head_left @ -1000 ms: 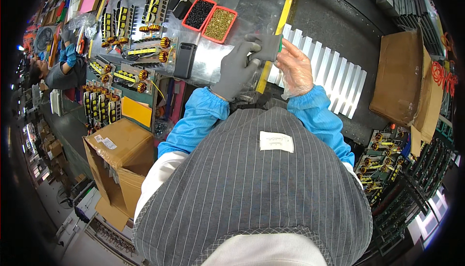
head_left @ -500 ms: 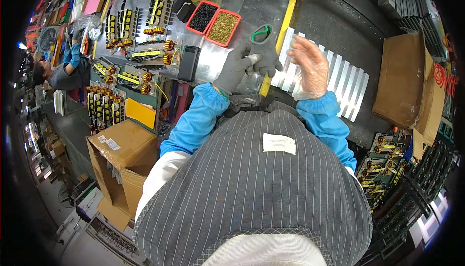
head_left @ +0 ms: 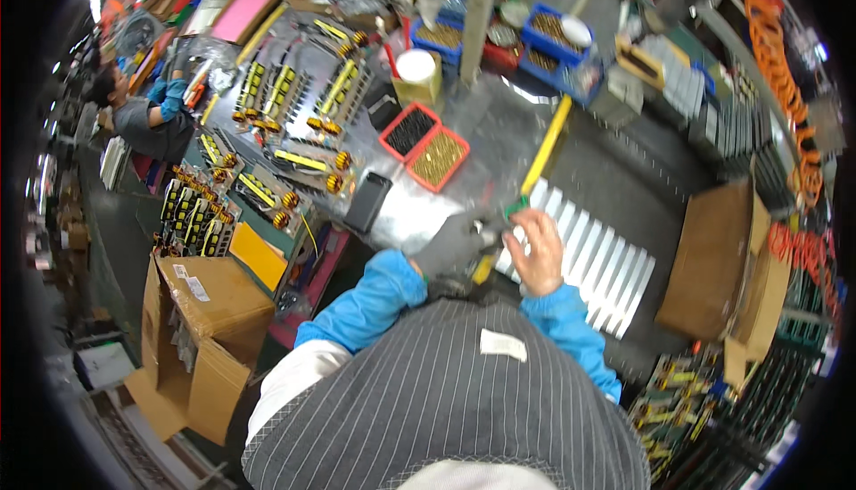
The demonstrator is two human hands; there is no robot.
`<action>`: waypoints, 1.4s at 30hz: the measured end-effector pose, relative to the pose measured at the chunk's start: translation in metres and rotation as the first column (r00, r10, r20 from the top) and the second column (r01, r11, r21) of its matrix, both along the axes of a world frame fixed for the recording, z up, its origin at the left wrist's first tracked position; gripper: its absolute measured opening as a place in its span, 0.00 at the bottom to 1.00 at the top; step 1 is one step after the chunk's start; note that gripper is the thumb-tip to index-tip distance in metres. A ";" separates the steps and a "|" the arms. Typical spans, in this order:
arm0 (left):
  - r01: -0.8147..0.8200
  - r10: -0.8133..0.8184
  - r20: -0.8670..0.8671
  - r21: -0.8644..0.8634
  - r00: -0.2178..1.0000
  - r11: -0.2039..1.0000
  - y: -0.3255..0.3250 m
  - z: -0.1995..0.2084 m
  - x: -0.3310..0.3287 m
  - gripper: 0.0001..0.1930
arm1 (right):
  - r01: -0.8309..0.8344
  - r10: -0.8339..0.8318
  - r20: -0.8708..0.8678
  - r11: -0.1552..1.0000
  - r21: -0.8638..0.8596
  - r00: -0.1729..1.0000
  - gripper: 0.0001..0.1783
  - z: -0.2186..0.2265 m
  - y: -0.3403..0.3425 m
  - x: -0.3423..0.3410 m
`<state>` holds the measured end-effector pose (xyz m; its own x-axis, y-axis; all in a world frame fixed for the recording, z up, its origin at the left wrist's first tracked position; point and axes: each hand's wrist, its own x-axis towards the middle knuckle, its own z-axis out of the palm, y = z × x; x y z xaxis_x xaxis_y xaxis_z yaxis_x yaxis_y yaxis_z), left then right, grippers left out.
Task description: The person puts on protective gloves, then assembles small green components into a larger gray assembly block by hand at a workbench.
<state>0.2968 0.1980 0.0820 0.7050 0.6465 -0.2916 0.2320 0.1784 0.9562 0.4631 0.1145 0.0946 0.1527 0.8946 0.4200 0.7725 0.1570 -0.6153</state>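
A grey knit glove covers my left hand [head_left: 446, 245], which is closed on a second, loose grey glove [head_left: 487, 233]. The loose glove has a green cuff edge [head_left: 515, 207] at its far right end. My right hand [head_left: 539, 256] has no knit glove; something thin and clear seems to wrap it. Its fingers are bent at the green cuff, with the thumb against the glove's side, and they appear to pinch it. Blur hides the exact fingertip contact. Light-blue sleeves cover both forearms. Beneath and right of the hands lies a row of silver metal strips [head_left: 602, 263].
Red trays of black screws [head_left: 410, 131] and brass-coloured screws [head_left: 439, 158] sit ahead. A black case [head_left: 367, 203] lies left of my glove. Circuit boards [head_left: 339, 98] cover the left bench. Cardboard boxes [head_left: 214, 298] [head_left: 709, 254] flank me. Another person [head_left: 147, 124] works at far left.
My right hand has moved in to the loose glove's cuff, its fingers bending. The view has tilted up, showing blue bins and an orange coiled hose.
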 end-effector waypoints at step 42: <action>-0.021 0.079 -0.090 0.517 0.993 0.856 0.051 -0.024 -0.139 0.17 | -0.099 0.052 -0.176 0.958 -0.270 0.983 0.17 -0.022 0.070 -0.133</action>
<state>0.1573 0.2492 0.0578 0.6516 0.7582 0.0226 0.3393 -0.3180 0.8853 0.3299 0.1840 0.0730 0.1264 0.9836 0.1290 0.6491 0.0163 -0.7606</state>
